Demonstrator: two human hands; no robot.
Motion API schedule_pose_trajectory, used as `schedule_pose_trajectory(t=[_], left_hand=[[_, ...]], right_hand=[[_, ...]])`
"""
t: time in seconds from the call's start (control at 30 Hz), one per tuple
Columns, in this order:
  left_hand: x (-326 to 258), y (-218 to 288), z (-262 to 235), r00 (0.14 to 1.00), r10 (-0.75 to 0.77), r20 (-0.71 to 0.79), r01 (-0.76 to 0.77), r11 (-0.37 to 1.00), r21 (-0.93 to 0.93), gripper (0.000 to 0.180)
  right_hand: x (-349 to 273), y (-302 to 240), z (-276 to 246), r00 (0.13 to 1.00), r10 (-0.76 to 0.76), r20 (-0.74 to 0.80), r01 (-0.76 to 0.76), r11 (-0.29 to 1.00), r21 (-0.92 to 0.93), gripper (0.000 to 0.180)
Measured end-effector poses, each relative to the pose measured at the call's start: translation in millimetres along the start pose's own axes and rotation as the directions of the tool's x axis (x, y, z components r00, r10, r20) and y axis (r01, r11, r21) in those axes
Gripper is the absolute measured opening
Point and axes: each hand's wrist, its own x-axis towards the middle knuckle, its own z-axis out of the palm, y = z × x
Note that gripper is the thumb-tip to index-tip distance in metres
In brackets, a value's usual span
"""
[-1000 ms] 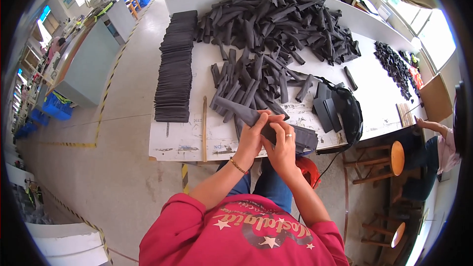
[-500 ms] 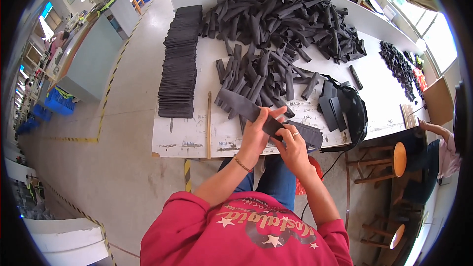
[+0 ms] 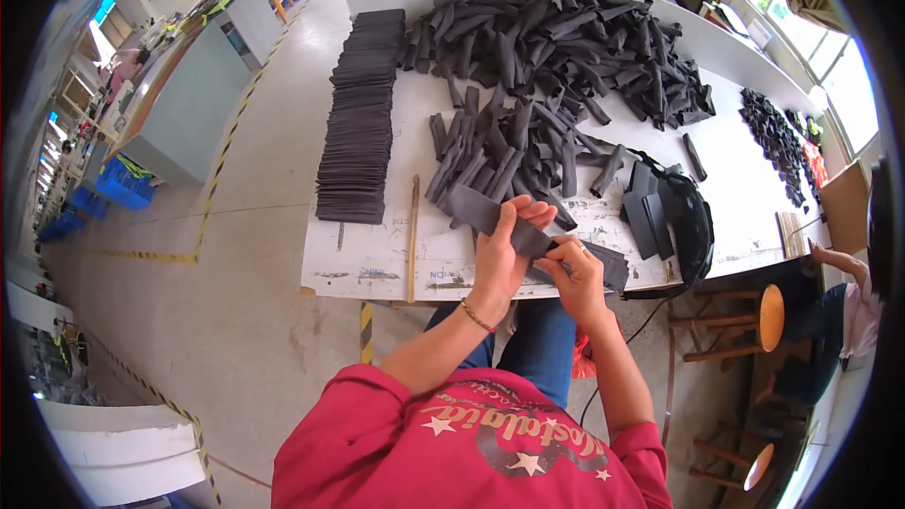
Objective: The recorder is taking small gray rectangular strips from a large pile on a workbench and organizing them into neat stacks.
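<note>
A flat dark-grey fabric strip (image 3: 478,211) stretches between my hands above the front of the white table. My left hand (image 3: 501,264) grips it near the middle, thumb on top and fingers behind. At its lower right end, my right hand (image 3: 577,273) pinches the edge between thumb and fingertips. Partly hidden behind that hand, a few flat strips (image 3: 611,266) lie on the table. Just beyond my hands, loose curled strips (image 3: 504,146) are scattered, joining a large heap of them (image 3: 556,38). A long, neat row of stacked strips (image 3: 356,123) stands at the left.
A thin wooden stick (image 3: 413,240) lies left of my hands. To the right sits a black rounded object (image 3: 686,226) with a cable and flat dark pieces (image 3: 646,221). Wooden stools (image 3: 770,318) stand at the right, near another person's arm (image 3: 844,262). Small dark pieces (image 3: 778,146) lie at the far right.
The strip's far left end has drawn in and less of it shows left of my hand. My right hand has slid to the strip's lower right end. The whole view has shifted slightly.
</note>
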Motion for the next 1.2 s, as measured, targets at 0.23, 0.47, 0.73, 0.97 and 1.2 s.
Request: schedule_pose_trajectory(t=[0.23, 0.47, 0.73, 0.97, 1.2], left_hand=[[-7, -10, 0, 0.999, 0.039, -0.012, -0.04, 0.998, -0.046, 0.034], [-10, -13, 2, 0.999, 0.039, -0.012, -0.039, 0.999, -0.033, 0.035], [-9, -12, 0, 1.0, 0.025, 0.001, -0.025, 0.999, -0.023, 0.034], [-3, -3, -2, 0.999, 0.035, 0.005, -0.035, 0.995, 0.093, 0.037], [4, 17, 5, 0.997, 0.072, 0.029, -0.075, 0.986, 0.147, 0.038]], right_hand=[[0, 2, 8, 1.0, 0.019, -0.009, -0.019, 0.999, 0.03, 0.015], [3, 4, 14, 0.999, 0.011, -0.049, -0.008, 0.998, 0.063, 0.015], [4, 6, 13, 0.999, 0.035, -0.005, -0.034, 0.996, 0.082, 0.015], [-1, 4, 24, 0.971, 0.239, 0.015, -0.231, 0.923, 0.308, 0.02], [-5, -17, 37, 0.879, 0.343, -0.33, -0.153, 0.86, 0.487, 0.017]])
